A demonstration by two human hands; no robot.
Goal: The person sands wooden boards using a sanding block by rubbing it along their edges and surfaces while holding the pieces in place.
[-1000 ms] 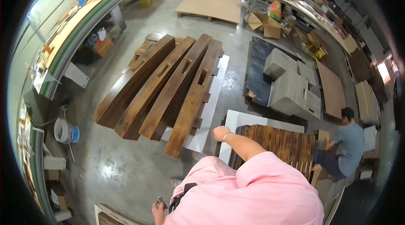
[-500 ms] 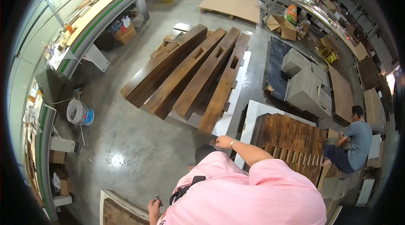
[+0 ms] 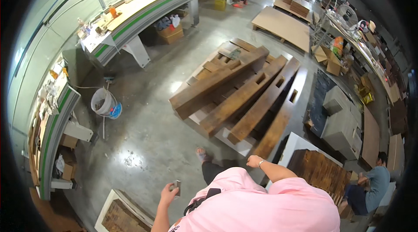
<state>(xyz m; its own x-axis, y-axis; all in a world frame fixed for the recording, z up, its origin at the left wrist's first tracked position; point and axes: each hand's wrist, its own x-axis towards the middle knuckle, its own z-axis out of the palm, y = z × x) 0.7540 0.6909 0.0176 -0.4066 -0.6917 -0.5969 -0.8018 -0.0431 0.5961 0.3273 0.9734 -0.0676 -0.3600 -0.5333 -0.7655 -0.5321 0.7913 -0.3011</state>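
My left hand (image 3: 168, 194) is closed around a small flat grey metallic-looking piece (image 3: 177, 187), whose exact kind is too small to make out. My right hand (image 3: 253, 161) is curled closed just short of the near end of the rightmost dark brown wooden beam (image 3: 281, 121). Whatever its fingers may hold is hidden. Several such beams fan out in front of me, some with rectangular slots cut in them. The leftmost stack (image 3: 220, 82) lies across shorter wooden pieces (image 3: 217, 64).
A stack of brown boards (image 3: 320, 166) lies to my right, with a seated person (image 3: 376, 184) beyond it. At left stand a white bucket (image 3: 104, 103) and long workbenches (image 3: 161, 8). A pale-edged panel (image 3: 106, 203) is at lower left. Grey boxes (image 3: 344, 123) sit far right.
My view has shifted, so the beams appear farther right. My left hand has risen forward with the grey piece; my right hand stays near the beam ends. One foot has stepped forward.
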